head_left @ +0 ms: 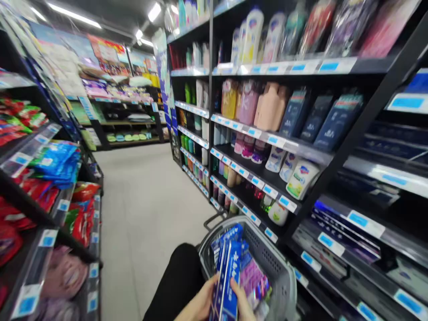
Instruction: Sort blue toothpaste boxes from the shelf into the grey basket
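Two long, slim blue cartons (231, 278), which look like toothpaste boxes, lie side by side between my hands over a grey shopping basket (290, 278). My left hand (201, 299) is closed on their left side, partly cut off by the lower edge. From the right, my right hand (241, 299) grips them with the thumb on top. Inside the basket are a purple shiny pack (252, 276) and more blue packs (234, 232); the cartons cover part of them. The basket's handle (214, 218) is folded out at the far end.
Shelves with bottles (299, 178) and dark blue boxes (347, 232) rise close on the right. Red and blue bags (56, 162) fill the left shelves. A grey floor aisle (143, 200) runs forward to a display (127, 120). My black-clad knee (182, 272) is beside the basket.
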